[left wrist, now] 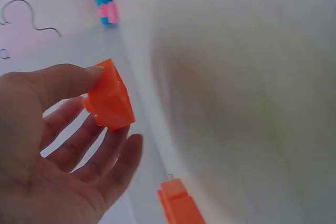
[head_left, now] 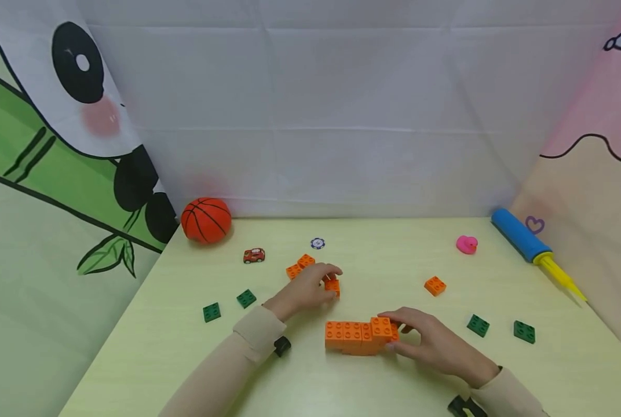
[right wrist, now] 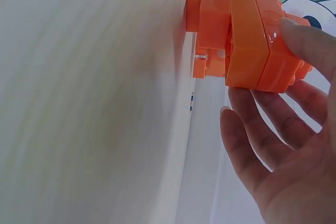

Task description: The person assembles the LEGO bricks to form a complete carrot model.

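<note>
My left hand [head_left: 306,288] pinches a small orange toy brick [head_left: 333,288] between thumb and fingers. In the left wrist view this brick [left wrist: 111,100] is tilted, its studs turned toward the palm. My right hand [head_left: 438,346] grips the right end of a long structure of joined orange bricks [head_left: 349,336] at the front middle of the table. The right wrist view has the thumb on the studded side of the structure [right wrist: 247,35] and fingertips at its other side. Two loose orange bricks [head_left: 293,270] lie just beyond my left hand, partly covered by it.
Green bricks lie at left [head_left: 212,312] and right [head_left: 524,332]. A lone orange brick [head_left: 435,285] sits right of centre. Farther back are a basketball [head_left: 206,220], a red toy car [head_left: 254,255], a poker chip [head_left: 318,243], a pink duck [head_left: 467,244] and a blue-yellow toy [head_left: 524,237].
</note>
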A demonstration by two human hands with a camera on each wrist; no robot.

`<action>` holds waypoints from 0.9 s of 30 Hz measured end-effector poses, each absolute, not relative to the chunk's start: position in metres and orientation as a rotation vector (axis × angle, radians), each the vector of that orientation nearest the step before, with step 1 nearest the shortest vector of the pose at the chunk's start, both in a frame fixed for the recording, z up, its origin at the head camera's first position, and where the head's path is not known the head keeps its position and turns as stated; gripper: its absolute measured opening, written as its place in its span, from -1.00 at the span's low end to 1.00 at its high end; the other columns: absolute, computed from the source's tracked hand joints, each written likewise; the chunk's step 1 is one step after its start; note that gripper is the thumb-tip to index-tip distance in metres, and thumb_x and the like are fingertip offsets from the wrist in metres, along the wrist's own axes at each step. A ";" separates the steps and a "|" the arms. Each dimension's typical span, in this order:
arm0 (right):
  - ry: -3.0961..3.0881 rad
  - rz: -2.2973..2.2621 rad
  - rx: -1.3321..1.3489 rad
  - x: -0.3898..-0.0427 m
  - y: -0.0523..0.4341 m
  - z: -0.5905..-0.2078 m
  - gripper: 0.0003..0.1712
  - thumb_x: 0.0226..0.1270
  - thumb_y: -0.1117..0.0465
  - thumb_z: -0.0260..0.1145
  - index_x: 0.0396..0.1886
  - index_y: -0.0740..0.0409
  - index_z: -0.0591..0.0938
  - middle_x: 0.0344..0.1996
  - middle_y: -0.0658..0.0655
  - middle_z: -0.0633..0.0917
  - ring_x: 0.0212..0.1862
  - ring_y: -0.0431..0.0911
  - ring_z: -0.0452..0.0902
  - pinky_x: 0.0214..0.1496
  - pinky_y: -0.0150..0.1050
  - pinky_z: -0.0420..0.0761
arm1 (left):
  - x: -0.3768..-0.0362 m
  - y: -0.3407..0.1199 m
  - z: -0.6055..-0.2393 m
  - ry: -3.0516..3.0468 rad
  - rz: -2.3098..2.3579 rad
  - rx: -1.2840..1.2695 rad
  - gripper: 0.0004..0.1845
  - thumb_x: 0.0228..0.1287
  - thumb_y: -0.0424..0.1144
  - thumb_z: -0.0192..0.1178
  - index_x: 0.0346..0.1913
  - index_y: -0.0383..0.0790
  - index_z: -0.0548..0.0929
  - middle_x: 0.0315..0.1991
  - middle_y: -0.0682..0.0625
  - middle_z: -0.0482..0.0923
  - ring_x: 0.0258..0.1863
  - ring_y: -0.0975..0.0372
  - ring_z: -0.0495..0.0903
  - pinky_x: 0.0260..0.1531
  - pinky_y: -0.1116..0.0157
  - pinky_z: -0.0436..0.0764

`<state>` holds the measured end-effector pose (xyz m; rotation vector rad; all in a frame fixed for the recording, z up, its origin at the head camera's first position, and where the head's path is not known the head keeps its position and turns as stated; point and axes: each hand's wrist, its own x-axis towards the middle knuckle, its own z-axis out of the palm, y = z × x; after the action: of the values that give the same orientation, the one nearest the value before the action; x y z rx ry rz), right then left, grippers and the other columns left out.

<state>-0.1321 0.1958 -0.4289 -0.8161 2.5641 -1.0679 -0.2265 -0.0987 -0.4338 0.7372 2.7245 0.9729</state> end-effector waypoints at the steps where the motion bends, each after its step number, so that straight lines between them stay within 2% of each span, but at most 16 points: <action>1: 2.564 -1.069 -0.817 -0.132 0.196 -0.429 -0.39 0.35 -0.21 0.30 0.35 -0.19 0.49 0.09 -0.19 0.60 0.04 -0.26 0.51 0.05 -0.23 0.62 | -0.221 -0.100 -0.430 2.715 1.024 0.749 -0.53 0.31 -0.25 0.30 0.27 -0.14 0.54 0.11 0.04 0.56 -0.01 0.21 0.51 0.07 0.19 0.56; 4: 2.566 -1.072 -0.805 -0.132 0.195 -0.429 -0.41 0.34 -0.22 0.30 0.33 -0.27 0.49 0.07 -0.22 0.61 0.03 -0.28 0.52 0.05 -0.25 0.62 | -0.200 -0.102 -0.418 2.682 1.202 0.797 -0.56 0.33 -0.21 0.31 0.25 -0.10 0.56 0.05 0.12 0.58 -0.02 0.25 0.52 0.05 0.18 0.59; 9: 2.580 -1.073 -0.836 -0.132 0.195 -0.431 -0.42 0.35 -0.21 0.30 0.33 -0.25 0.50 0.05 -0.22 0.61 0.02 -0.29 0.52 0.04 -0.26 0.63 | -0.167 -0.096 -0.408 2.591 1.363 0.990 -0.58 0.31 -0.24 0.34 0.22 -0.06 0.57 0.02 0.16 0.59 -0.03 0.30 0.54 0.01 0.12 0.64; 13: 2.592 -1.078 -0.851 -0.131 0.194 -0.432 -0.43 0.35 -0.20 0.30 0.32 -0.23 0.52 0.04 -0.23 0.62 0.02 -0.29 0.52 0.04 -0.26 0.63 | -0.151 -0.088 -0.408 2.525 1.305 1.132 -0.57 0.33 -0.25 0.31 0.23 -0.05 0.55 0.04 0.16 0.57 -0.01 0.34 0.52 0.04 0.22 0.63; 17: 2.601 -1.082 -0.845 -0.130 0.194 -0.431 -0.43 0.34 -0.18 0.32 0.31 -0.20 0.53 0.03 -0.22 0.62 0.01 -0.28 0.52 0.03 -0.27 0.63 | -0.143 -0.081 -0.408 2.522 1.224 1.195 -0.58 0.35 -0.25 0.29 0.25 -0.04 0.53 0.05 0.16 0.57 0.01 0.38 0.51 0.09 0.32 0.59; 27: 2.590 -1.089 -0.877 -0.131 0.195 -0.430 -0.45 0.36 -0.19 0.30 0.29 -0.18 0.54 0.02 -0.22 0.62 0.00 -0.27 0.52 0.03 -0.25 0.64 | -0.138 -0.073 -0.408 2.552 1.186 1.143 -0.59 0.36 -0.25 0.29 0.24 -0.11 0.56 0.05 0.17 0.57 -0.05 0.39 0.50 0.05 0.40 0.57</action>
<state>-0.1308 0.1950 -0.4303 -0.8766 2.5900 -1.0895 -0.1381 -0.0725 -0.4080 1.1427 2.5517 1.1857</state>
